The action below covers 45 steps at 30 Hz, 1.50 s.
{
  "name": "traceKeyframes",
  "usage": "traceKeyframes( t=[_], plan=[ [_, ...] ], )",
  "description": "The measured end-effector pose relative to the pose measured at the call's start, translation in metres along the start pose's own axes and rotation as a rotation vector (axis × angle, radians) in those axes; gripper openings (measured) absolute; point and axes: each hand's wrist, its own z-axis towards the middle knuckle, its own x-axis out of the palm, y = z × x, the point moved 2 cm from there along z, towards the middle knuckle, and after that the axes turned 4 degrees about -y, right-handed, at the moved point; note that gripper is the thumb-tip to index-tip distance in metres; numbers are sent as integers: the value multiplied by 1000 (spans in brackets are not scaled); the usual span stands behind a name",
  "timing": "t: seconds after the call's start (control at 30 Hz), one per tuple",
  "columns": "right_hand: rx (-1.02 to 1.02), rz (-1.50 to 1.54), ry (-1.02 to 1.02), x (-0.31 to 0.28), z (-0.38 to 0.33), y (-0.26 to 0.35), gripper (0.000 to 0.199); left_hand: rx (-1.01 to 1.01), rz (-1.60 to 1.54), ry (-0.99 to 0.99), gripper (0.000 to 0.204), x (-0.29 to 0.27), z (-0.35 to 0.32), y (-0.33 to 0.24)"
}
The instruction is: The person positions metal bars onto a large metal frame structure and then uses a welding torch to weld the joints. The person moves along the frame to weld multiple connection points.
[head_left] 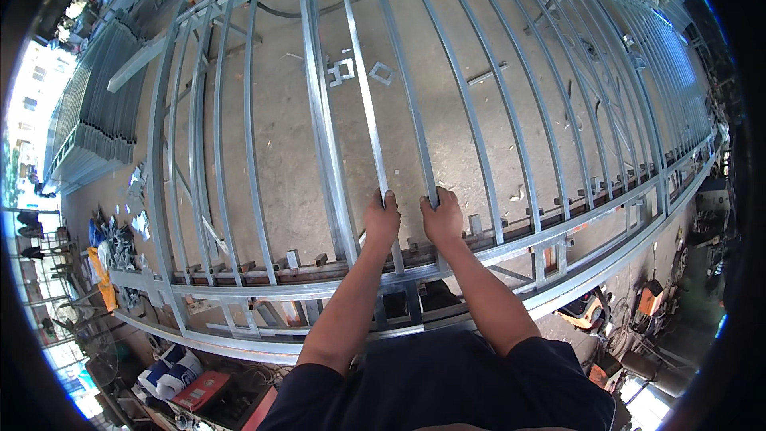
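Observation:
My left hand [382, 219] is closed around the near part of a bright steel bar [363, 88], with the thumb lying along its top. Just to the right, my right hand [443, 215] grips a second steel bar [408, 96] in the same way. Both bars run away from me across a large metal frame [511, 243], in a row with several similar bars. Their near ends pass under my wrists toward the frame's near rail. A wider steel bar [327, 136] lies left of my left hand, apart from it.
Stacked metal profiles [96, 112] stand at the far left. Small square metal pieces [341, 72] lie on the concrete floor beneath the bars. An orange machine [586, 311] with cables sits at the lower right. A red box [201, 391] and white-blue bags [171, 371] are at the lower left.

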Motion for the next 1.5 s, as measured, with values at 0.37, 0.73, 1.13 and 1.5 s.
traceKeyframes(
  t=[0.37,0.73,1.13,1.5],
  plan=[
    [106,-474,300,-2,52,-14,48,-164,-118,116,33,-9,21,18],
    [97,-544,297,0,58,-20,45,-111,-7,234,40,11,26,8],
    [110,-476,279,-3,54,-15,42,-281,-328,174,58,27,7,0],
    [76,-430,182,8,53,-34,41,-265,-410,189,62,28,12,14]
  ],
)
